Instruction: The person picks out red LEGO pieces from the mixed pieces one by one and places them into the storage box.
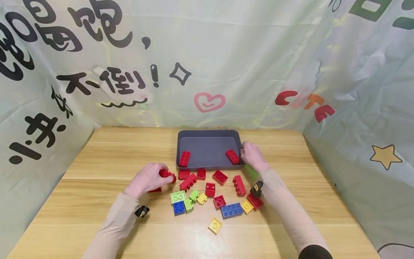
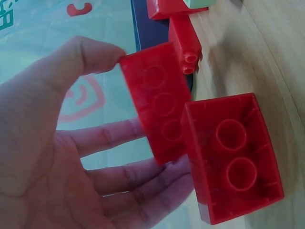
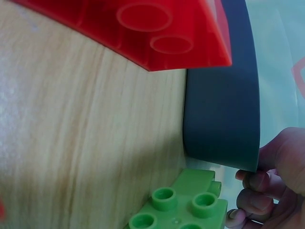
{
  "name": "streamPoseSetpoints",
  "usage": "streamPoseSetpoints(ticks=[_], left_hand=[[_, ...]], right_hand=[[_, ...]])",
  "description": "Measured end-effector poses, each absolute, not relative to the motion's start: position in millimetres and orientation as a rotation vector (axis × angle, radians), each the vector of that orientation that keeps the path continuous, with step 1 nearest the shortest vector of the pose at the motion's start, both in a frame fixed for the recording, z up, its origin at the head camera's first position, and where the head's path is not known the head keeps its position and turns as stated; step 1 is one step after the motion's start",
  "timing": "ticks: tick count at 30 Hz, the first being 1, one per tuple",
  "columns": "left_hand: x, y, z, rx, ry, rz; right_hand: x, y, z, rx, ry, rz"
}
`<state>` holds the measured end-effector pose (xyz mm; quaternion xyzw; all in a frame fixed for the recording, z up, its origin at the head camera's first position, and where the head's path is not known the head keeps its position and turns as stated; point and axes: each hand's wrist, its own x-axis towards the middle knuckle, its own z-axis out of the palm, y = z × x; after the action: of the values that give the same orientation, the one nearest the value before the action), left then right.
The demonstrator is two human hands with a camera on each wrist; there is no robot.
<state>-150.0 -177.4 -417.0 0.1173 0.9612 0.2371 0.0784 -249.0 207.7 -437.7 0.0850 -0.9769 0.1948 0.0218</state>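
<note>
Your left hand (image 1: 145,181) pinches a red building brick (image 1: 166,175), just beside the near-left corner of the grey tray (image 1: 208,143), while your right hand (image 1: 254,156) pinches the tray's right rim! Brick's likely light, stiff, slightly slick: squeeze flat side walls.

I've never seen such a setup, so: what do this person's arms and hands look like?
The left hand and right hand are bare. Pale beige sleeves cover both arms, with a small black device near each cuff. A black band crosses the right sleeve.
</note>
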Motion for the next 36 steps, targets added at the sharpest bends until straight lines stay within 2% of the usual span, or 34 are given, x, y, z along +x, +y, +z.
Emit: streamPoseSetpoints(ticks=[15,36], left_hand=[[-152.8,-178.1,-415.1,0.248,2.963,0.891],[-178.0,-176.2,-403.5,0.239,2.965,1.07]], right_hand=[[-250.0,208.4,-437.4,0.251,-3.025,0.597],[-247.9,208.6,-436.7,0.259,-3.022,0.611]])
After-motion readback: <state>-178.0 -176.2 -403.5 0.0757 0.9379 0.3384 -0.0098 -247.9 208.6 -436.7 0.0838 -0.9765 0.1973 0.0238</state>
